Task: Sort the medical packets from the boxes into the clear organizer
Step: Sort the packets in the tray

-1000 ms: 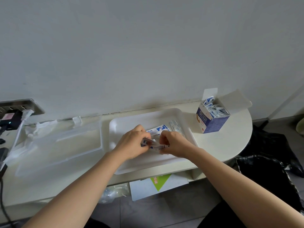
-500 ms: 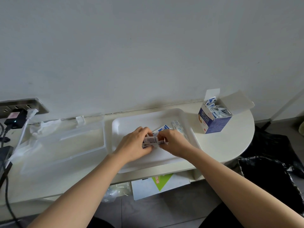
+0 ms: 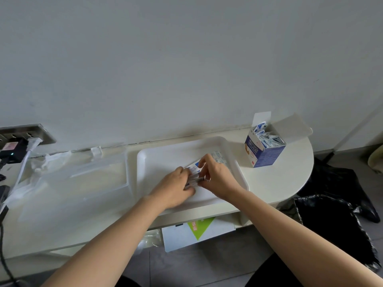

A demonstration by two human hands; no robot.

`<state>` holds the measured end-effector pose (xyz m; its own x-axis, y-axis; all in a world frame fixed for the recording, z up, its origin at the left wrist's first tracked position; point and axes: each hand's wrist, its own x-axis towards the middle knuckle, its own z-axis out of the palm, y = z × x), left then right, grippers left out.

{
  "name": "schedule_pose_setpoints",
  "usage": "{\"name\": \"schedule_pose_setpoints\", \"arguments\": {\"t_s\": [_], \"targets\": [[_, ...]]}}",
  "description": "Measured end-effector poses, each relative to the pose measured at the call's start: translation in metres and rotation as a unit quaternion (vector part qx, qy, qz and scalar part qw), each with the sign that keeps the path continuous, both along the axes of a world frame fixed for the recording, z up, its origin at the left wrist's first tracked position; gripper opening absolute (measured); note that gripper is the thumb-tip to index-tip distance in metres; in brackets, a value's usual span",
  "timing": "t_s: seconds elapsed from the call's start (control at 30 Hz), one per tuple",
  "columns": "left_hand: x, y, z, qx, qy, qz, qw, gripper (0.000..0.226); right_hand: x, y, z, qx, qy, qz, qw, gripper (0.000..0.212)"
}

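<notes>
Squaring a small stack of packets [image 3: 194, 176] at mid-frame, I have my left hand [image 3: 173, 188] and right hand [image 3: 217, 180] curled round it, fingertips pinching its ends above the white tray [image 3: 161, 156]. I judge the sort barely begun: I can make out no packets in the clear organizer [image 3: 78, 189] at left, loose packets [image 3: 220, 158] lie beyond my right hand, and the blue box [image 3: 267, 152] at right looks full. Cables [image 3: 22, 162] crowd the organizer's far-left side.

— What do we have here?
— We see a small white-and-blue stack of packets [image 3: 194, 176] held edge-on in the middle; more stand crammed in the open blue box [image 3: 267, 155], far right.
— The clear organizer [image 3: 83, 183]?
— Flat, at left.
</notes>
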<state>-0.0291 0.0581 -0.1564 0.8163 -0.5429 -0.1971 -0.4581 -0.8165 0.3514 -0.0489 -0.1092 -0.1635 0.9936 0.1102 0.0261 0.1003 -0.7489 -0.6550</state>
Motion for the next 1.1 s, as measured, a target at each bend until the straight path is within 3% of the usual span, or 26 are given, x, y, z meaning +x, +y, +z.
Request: {"name": "schedule_pose_setpoints", "arguments": {"t_s": [0.2,0.37,0.43,0.57,0.77,1.1], "targets": [[0.000,0.003,0.003,-0.020,-0.092,-0.015,0.995,0.029,0.002,0.000,0.000,-0.014,-0.027,0.015,0.999,0.014],[-0.005,0.022,-0.008,-0.026,-0.116,0.071,0.990,0.043,-0.002,-0.005,-0.006,-0.034,0.022,-0.008,0.999,0.024],[-0.009,0.028,-0.009,-0.044,-0.109,0.127,0.985,0.042,-0.003,-0.008,-0.008,-0.029,0.037,-0.026,0.999,0.029],[-0.012,0.029,-0.010,-0.098,-0.034,0.183,0.978,0.034,-0.001,-0.004,-0.005,-0.006,0.063,-0.036,0.997,0.020],[-0.012,0.016,-0.013,-0.124,-0.020,0.164,0.978,0.029,-0.001,0.006,-0.005,0.035,0.057,-0.030,0.997,0.014],[-0.011,0.016,-0.016,-0.105,-0.035,0.147,0.983,0.013,-0.003,0.005,-0.004,0.018,0.064,-0.027,0.997,0.005]]}}
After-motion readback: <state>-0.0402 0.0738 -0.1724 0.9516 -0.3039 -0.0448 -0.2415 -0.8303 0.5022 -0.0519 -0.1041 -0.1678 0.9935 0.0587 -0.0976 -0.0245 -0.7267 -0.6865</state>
